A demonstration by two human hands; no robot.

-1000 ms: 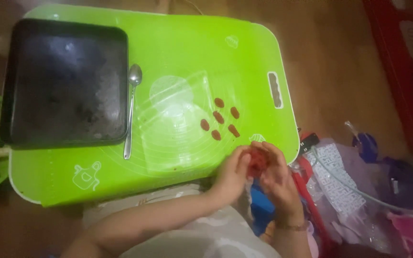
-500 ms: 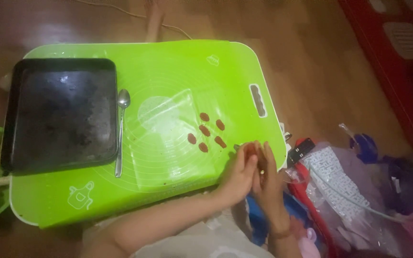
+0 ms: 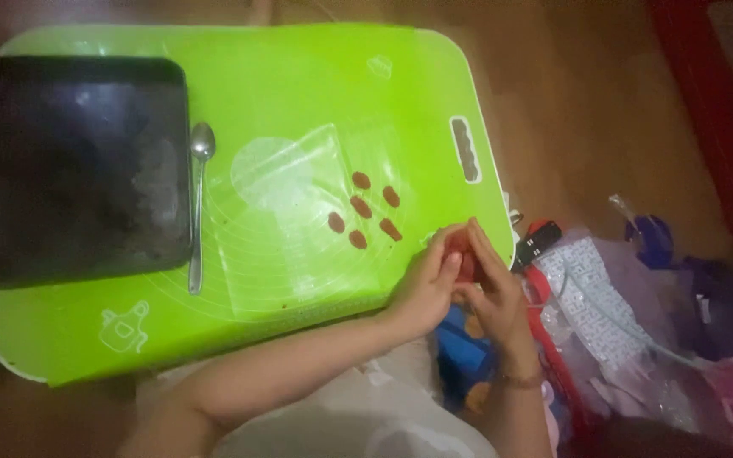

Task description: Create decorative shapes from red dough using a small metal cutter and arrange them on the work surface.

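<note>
My left hand (image 3: 428, 287) and my right hand (image 3: 494, 288) are pressed together at the near right corner of a bright green low table (image 3: 239, 85). Between the palms shows a small piece of red-brown dough (image 3: 465, 259), held by both hands. Just left of my hands, several small red-brown dough pieces (image 3: 363, 208) lie on a clear plastic sheet (image 3: 299, 220) spread over the green mat.
A dark baking tray (image 3: 78, 165) sits on the table's left part, with a metal spoon (image 3: 199, 203) lying along its right edge. On the brown floor to the right are plastic bags and packets (image 3: 604, 314), a purple bundle (image 3: 706, 305) and a red crate (image 3: 723, 93).
The view has shifted slightly. My hands stay together at the table's corner, now closed more tightly over the dough, which shows less than a second ago.
</note>
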